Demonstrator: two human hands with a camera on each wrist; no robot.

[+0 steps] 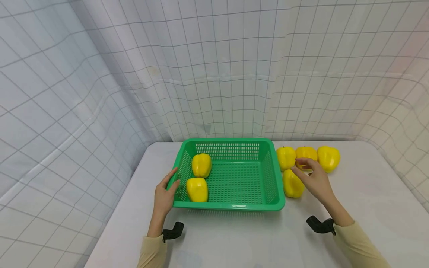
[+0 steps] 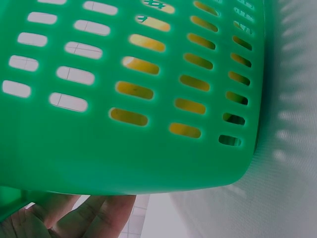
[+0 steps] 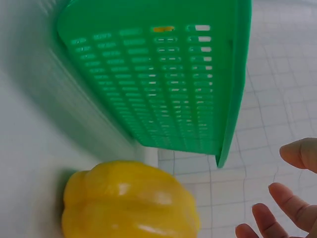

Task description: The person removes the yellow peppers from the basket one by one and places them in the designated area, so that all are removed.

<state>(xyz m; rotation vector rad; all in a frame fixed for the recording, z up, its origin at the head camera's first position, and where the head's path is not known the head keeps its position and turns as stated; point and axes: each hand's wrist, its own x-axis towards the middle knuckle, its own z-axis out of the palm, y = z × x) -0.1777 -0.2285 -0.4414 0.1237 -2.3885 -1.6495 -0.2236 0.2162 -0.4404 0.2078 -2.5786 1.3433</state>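
A green plastic basket (image 1: 234, 206) with slotted walls stands in the middle of the table in the head view. Inside, along its left side, are two yellow bell peppers, a rear one (image 1: 202, 165) and a front one (image 1: 197, 190). My left hand (image 1: 164, 197) rests at the basket's left rim, fingers loosely extended; the left wrist view shows its fingers partly hidden by the rim. Right of the basket my right hand (image 1: 315, 182) hovers with fingers spread and holds nothing. Nearest to it is a yellow bell pepper (image 1: 292, 184), also large in the right wrist view (image 3: 131, 203).
Behind that pepper, three more yellow bell peppers stand in a row: one beside the basket (image 1: 285, 158), one partly covered by the right hand (image 1: 306, 152), one farther right (image 1: 328, 158). A white table (image 1: 234, 238) lies underneath, with grid-patterned curtains (image 1: 221, 93) behind and beside it.
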